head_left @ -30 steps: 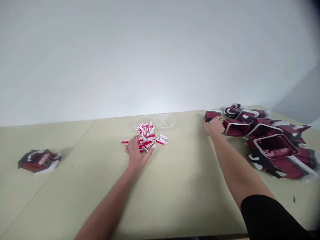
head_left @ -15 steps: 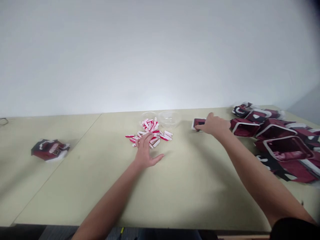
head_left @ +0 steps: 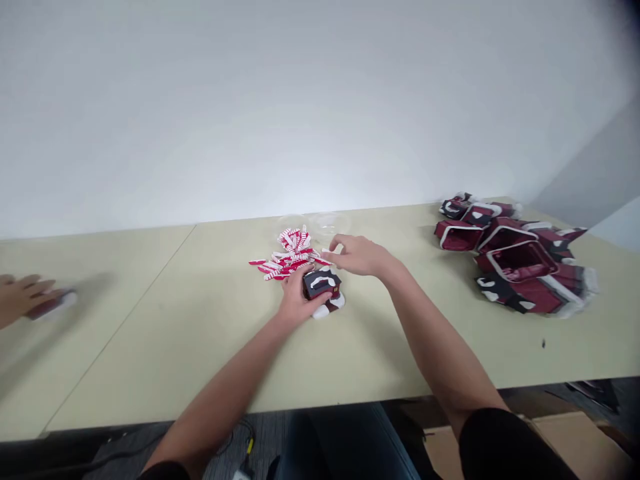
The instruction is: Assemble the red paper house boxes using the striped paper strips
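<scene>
A small dark red house with a black and white roof [head_left: 321,283] stands on the table just in front of the red-and-white pieces. My left hand [head_left: 296,299] grips it from the left, thumb across its front. My right hand [head_left: 356,255] is at the right edge of the pile of striped pieces [head_left: 283,261], thumb and finger closed at a small white piece [head_left: 327,255]; the fingertips partly hide that piece.
Several dark red houses [head_left: 523,260], some showing open hollow undersides, are heaped at the right. Clear round dishes [head_left: 330,225] sit behind the pile. At the far left another person's hand [head_left: 23,299] holds a blurred house [head_left: 50,303].
The house at my right hand came to the middle, and my left hand took hold of it. My right hand moved left to the pile. Another person's hand appeared on the house at far left.
</scene>
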The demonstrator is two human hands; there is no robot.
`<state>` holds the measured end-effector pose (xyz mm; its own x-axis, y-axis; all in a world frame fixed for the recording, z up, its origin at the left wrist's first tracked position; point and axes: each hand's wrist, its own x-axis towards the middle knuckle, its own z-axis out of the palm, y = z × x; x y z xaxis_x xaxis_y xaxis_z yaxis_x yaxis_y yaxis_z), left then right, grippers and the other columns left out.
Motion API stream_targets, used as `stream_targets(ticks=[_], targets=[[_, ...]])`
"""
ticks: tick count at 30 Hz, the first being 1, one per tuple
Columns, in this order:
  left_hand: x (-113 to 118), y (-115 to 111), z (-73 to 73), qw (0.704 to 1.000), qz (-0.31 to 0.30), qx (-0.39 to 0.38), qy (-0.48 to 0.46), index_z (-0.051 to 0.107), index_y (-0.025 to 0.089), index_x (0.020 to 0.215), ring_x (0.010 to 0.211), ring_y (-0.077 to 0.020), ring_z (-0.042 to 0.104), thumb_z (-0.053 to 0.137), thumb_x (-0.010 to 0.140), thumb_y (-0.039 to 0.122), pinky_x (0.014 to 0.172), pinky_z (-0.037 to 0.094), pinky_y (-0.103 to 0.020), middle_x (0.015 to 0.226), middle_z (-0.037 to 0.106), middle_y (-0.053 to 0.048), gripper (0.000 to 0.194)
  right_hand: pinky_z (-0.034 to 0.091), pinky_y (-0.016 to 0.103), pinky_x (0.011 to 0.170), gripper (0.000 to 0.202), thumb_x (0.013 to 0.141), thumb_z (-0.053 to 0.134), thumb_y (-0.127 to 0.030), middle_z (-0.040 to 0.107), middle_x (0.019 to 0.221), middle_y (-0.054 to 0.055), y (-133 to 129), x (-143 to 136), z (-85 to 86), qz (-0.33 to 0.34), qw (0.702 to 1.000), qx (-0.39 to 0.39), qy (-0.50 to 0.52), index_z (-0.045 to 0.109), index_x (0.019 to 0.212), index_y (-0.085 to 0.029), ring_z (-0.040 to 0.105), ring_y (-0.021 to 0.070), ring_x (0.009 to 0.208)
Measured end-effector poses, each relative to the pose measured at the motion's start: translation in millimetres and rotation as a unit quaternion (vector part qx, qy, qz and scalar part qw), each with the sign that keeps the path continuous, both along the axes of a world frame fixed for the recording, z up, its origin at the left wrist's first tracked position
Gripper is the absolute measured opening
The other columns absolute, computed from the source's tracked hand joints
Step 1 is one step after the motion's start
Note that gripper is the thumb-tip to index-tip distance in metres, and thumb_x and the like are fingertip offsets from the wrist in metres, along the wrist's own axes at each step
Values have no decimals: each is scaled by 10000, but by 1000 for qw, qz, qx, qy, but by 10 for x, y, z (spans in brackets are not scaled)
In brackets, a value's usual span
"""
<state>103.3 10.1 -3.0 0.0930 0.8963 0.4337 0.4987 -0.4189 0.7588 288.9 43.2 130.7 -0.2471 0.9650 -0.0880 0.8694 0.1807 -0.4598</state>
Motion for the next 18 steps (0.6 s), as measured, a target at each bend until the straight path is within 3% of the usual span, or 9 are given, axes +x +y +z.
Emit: stream_targets(ticks=[2, 5, 9, 13, 18], targets=[[-149, 53, 50, 999, -26, -16, -27, 544, 228, 1253, 1181, -264, 627, 813, 671, 554, 1087, 482, -471, 1257, 642, -116, 719, 434, 277, 708, 312, 952, 501, -491, 718, 1016, 34, 126, 51, -230, -36, 998, 29, 41, 625, 1102, -246, 650, 196, 894], [-364, 172, 93, 999, -20, -23, -44, 553, 224, 1235, 1116, -246, 651, 842, 632, 523, 1021, 538, -424, 1215, 654, -105, 733, 441, 277, 763, 265, 982, 463, -319, 690, 1121, 50, 273, 31, -695, -62, 994, 88, -8, 641, 1161, -238, 636, 198, 1022], [-509, 318, 58, 996, 62, -21, -55, 521, 214, 1261, 1139, -236, 630, 844, 620, 491, 1043, 528, -420, 1249, 626, -98, 769, 457, 292, 815, 324, 1011, 447, -361, 615, 1240, 61, 388, -94, -1173, -22, 994, 94, -46, 641, 1267, -316, 597, 216, 1138], [-531, 362, 40, 991, 120, -26, -54, 487, 209, 1288, 1198, -254, 591, 874, 579, 464, 1087, 489, -453, 1312, 585, -111, 847, 468, 321, 859, 352, 1029, 407, -420, 579, 1265, 81, 461, -144, -1307, -29, 993, 103, -58, 651, 1263, -321, 566, 234, 1180], [-600, 343, 104, 998, 31, -23, -49, 452, 199, 1320, 1195, -251, 592, 841, 600, 531, 1080, 486, -427, 1324, 574, -130, 883, 473, 331, 875, 341, 1033, 395, -349, 599, 1254, 109, 417, -79, -1281, -46, 992, 112, -48, 650, 1241, -259, 562, 246, 1176]])
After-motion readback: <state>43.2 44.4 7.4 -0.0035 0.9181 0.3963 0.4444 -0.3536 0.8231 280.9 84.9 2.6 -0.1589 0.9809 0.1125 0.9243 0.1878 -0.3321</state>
